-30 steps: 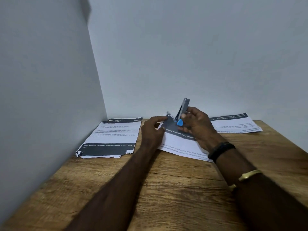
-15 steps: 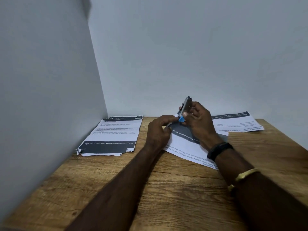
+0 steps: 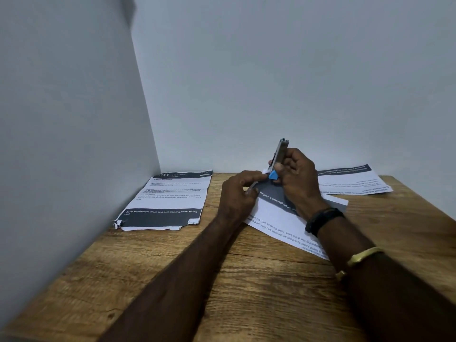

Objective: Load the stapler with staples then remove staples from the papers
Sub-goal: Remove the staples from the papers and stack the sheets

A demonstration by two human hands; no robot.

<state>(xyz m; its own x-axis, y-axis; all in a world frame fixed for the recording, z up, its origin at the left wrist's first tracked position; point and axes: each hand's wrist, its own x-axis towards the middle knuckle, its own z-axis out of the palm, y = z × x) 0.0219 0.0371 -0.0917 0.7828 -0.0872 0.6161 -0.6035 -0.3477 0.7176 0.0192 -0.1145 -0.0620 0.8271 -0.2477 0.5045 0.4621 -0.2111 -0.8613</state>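
Head view: one stapler [image 3: 280, 154], three printed papers, two hands, one table [image 3: 246, 280].
Middle paper [image 3: 278, 219]: white with a dark band, lying askew; upside-down print reads "large glassware, kitchen".
Stapler: slim silvery metal with a blue plastic end lowest; nearly upright at the far corner of the middle paper.
Right hand [image 3: 297, 180]: fingers wrapped round the stapler; black wristband [image 3: 323, 218] and gold-coloured bangle [image 3: 362, 255] on that arm.
Left hand [image 3: 238, 193]: curled, pinching the middle paper's corner, fingertip just beside the blue end.
Left paper [image 3: 167, 198]: ragged near edge; reads "764", "Dusty keyboard (on desk), keyboard cleaning brush, wiping cloth".
Right paper [image 3: 355, 181]: flat by the wall, print blurred.
Table: brown wood grain.
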